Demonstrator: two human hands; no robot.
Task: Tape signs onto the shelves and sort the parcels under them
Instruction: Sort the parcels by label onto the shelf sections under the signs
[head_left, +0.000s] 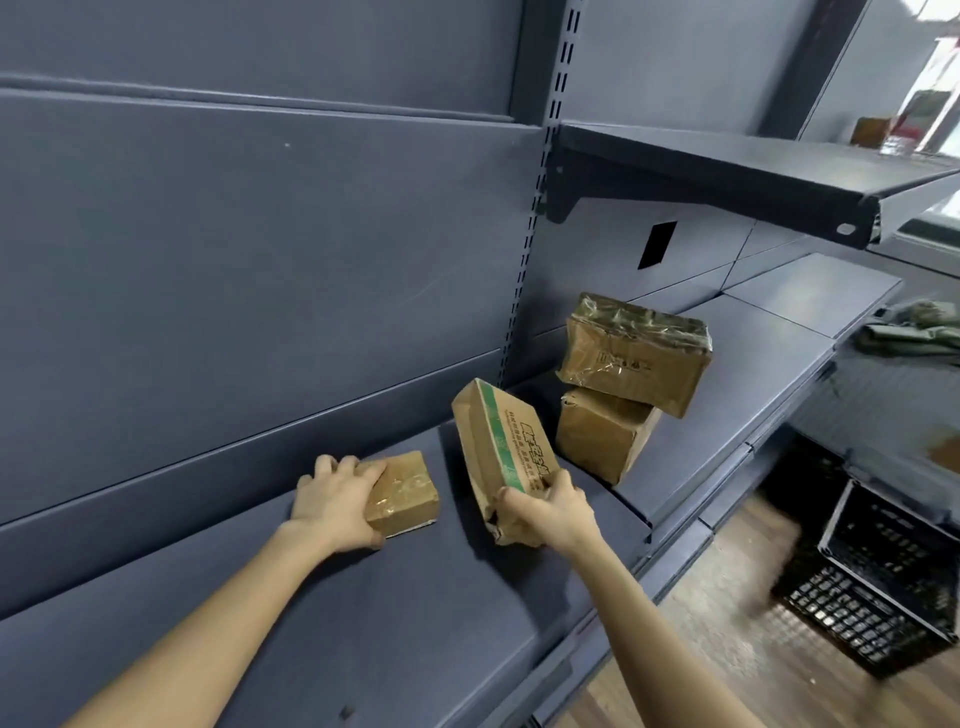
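Parcel (506, 441) print unreadable; black crate (883, 587) blurred; green bundle (919, 332), perhaps cloth, cropped.

Head view: one wide-angle camera worn on the person's head.
Facing: forward and down, tilted, onto the dark blue-grey metal shelf (389, 623) and its flat blue-grey back panel (260, 260).
Range: close. Both forearms run in from the bottom edge. The left hand (332, 501), on a small brown taped cardboard parcel (402, 493), and the right hand (553, 512), on a green-striped brown cardboard parcel (498, 447), sit mid-frame.
Right edge: brown wood-plank floor (727, 639) and black plastic lattice crate (883, 587), seen from above.
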